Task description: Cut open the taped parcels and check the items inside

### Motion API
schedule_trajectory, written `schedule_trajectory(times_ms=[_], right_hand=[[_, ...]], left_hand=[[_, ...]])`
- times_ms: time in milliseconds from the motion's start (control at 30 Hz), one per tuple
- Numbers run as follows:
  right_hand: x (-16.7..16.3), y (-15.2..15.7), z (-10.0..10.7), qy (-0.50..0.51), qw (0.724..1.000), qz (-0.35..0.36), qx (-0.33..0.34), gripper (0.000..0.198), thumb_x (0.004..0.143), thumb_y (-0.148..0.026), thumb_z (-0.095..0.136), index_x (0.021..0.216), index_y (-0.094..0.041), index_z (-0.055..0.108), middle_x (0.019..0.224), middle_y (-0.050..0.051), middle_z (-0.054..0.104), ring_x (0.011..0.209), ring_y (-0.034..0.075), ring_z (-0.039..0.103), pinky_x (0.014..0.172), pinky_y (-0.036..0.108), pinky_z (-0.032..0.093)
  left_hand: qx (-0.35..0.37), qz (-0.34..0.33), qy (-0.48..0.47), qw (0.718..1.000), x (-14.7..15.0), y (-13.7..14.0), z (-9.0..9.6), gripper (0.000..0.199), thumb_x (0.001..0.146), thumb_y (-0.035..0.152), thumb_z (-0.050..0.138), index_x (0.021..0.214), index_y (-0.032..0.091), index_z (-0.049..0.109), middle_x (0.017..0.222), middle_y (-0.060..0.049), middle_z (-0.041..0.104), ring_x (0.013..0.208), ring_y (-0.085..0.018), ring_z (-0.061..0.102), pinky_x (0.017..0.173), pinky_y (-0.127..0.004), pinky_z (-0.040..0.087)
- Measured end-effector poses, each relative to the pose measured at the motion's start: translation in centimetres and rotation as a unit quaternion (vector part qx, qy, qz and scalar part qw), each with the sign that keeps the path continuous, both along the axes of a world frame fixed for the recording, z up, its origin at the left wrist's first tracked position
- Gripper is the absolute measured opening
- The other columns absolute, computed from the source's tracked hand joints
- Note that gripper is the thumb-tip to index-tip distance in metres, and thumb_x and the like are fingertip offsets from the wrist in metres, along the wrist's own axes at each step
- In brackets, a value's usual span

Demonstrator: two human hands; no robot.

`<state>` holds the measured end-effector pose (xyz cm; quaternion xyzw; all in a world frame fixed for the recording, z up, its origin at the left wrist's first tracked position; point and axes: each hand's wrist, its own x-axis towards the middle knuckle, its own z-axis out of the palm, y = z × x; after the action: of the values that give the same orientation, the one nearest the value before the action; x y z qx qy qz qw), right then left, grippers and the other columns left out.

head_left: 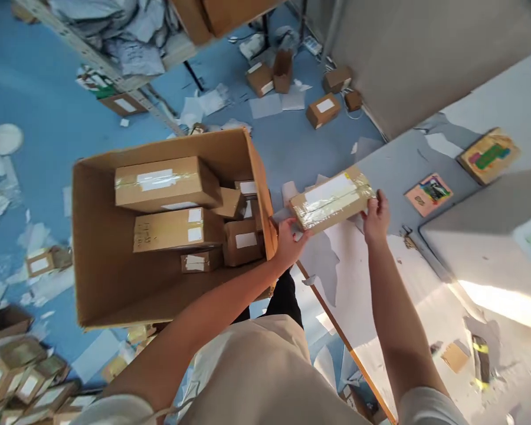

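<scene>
Between my two hands is a long taped cardboard box (331, 198) with a white label and shiny clear tape along its top. My left hand (291, 241) grips its near left end, fingers closed at the lower corner. At the opposite end, my right hand (376, 217) is closed on the right corner. The box is held above the table's left side, just right of a large open carton (101, 236). Inside that carton lie several smaller boxes, among them a long labelled box (159, 183) and a box with handwriting (168, 230).
The white table (358, 283) runs along my right, bearing a pink card box (429, 193) and a wrapped pack (489, 154). Loose parcels (323, 110) and paper scraps litter the blue floor (274, 141). A shelf (177, 53) with grey bags stands at upper left. More boxes (17, 366) pile at lower left.
</scene>
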<state>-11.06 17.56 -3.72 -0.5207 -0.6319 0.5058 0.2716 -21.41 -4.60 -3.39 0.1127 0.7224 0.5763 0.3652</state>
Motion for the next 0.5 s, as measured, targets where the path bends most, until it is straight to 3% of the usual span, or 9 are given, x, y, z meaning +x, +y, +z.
schedule_trajectory(times_ms=[67, 133, 200, 267, 333, 400, 467, 500], right_hand=[[0.2, 0.2, 0.1, -0.014, 0.999, -0.034, -0.010, 0.071, 0.081, -0.065, 0.044, 0.138, -0.023, 0.038, 0.136, 0.012, 0.045, 0.117, 0.024, 0.051, 0.085, 0.042, 0.051], [0.6, 0.1, 1.4, -0.054, 0.996, -0.060, 0.032, 0.069, 0.084, -0.064, 0.039, 0.137, -0.021, 0.040, 0.136, 0.014, 0.045, 0.122, 0.027, 0.048, 0.095, 0.050, 0.044], [0.7, -0.9, 4.0, -0.097, 0.979, -0.073, 0.166, 0.066, 0.086, -0.060, 0.040, 0.136, -0.018, 0.041, 0.137, 0.017, 0.044, 0.130, 0.029, 0.042, 0.108, 0.054, 0.030], [-0.6, -3.3, 7.1, -0.093, 0.928, -0.050, 0.358, 0.066, 0.086, -0.052, 0.050, 0.141, -0.019, 0.036, 0.143, 0.016, 0.038, 0.137, 0.028, 0.032, 0.114, 0.051, 0.020], [-4.0, -7.4, 9.5, -0.023, 0.882, -0.020, 0.470, 0.066, 0.083, -0.045, 0.058, 0.141, -0.024, 0.036, 0.145, 0.013, 0.035, 0.140, 0.028, 0.027, 0.115, 0.050, 0.020], [-9.5, -12.7, 9.9, 0.053, 0.901, 0.072, 0.424, 0.054, 0.086, -0.041, 0.054, 0.137, -0.028, 0.041, 0.137, 0.010, 0.046, 0.131, 0.026, 0.042, 0.110, 0.051, 0.031], [-16.5, -18.3, 7.7, 0.024, 0.938, 0.248, 0.241, 0.050, 0.087, -0.044, 0.052, 0.133, -0.026, 0.046, 0.130, 0.010, 0.054, 0.122, 0.025, 0.051, 0.106, 0.049, 0.037], [-20.2, -20.8, 5.7, -0.006, 0.933, 0.327, 0.147, 0.054, 0.085, -0.048, 0.054, 0.133, -0.024, 0.047, 0.132, 0.011, 0.054, 0.123, 0.026, 0.051, 0.107, 0.049, 0.037]], left_hand=[[-0.018, -0.001, 0.015, 1.000, -0.3, -0.1, 0.6, 0.046, 0.079, 0.040, 0.063, 0.116, 0.022, 0.043, 0.127, -0.012, 0.046, 0.120, -0.023, 0.047, 0.091, -0.037, 0.046], [-0.008, -0.024, 0.041, 0.999, -1.3, -0.7, 1.3, 0.043, 0.081, 0.040, 0.061, 0.116, 0.022, 0.045, 0.127, -0.013, 0.046, 0.117, -0.023, 0.049, 0.091, -0.039, 0.046], [0.018, -0.055, 0.085, 0.995, -3.4, -2.2, 1.6, 0.041, 0.081, 0.039, 0.061, 0.115, 0.022, 0.048, 0.129, -0.012, 0.046, 0.118, -0.023, 0.049, 0.093, -0.039, 0.045], [0.033, -0.074, 0.146, 0.986, -7.3, -5.2, 1.4, 0.039, 0.080, 0.037, 0.062, 0.114, 0.022, 0.050, 0.131, -0.012, 0.046, 0.121, -0.023, 0.048, 0.097, -0.041, 0.043], [0.003, -0.054, 0.216, 0.975, -13.0, -10.1, 0.4, 0.038, 0.079, 0.037, 0.062, 0.112, 0.022, 0.051, 0.132, -0.012, 0.046, 0.123, -0.024, 0.046, 0.102, -0.044, 0.040], [-0.078, 0.027, 0.276, 0.958, -20.0, -16.6, -1.2, 0.039, 0.077, 0.036, 0.063, 0.111, 0.018, 0.051, 0.127, -0.014, 0.049, 0.123, -0.026, 0.045, 0.107, -0.047, 0.034], [-0.200, 0.112, 0.294, 0.928, -27.5, -23.6, -3.1, 0.042, 0.076, 0.034, 0.064, 0.110, 0.013, 0.050, 0.122, -0.017, 0.051, 0.123, -0.030, 0.044, 0.108, -0.050, 0.031], [-0.256, 0.152, 0.292, 0.909, -31.1, -26.9, -4.0, 0.047, 0.075, 0.034, 0.065, 0.112, 0.012, 0.049, 0.122, -0.019, 0.051, 0.125, -0.032, 0.043, 0.108, -0.052, 0.030]])
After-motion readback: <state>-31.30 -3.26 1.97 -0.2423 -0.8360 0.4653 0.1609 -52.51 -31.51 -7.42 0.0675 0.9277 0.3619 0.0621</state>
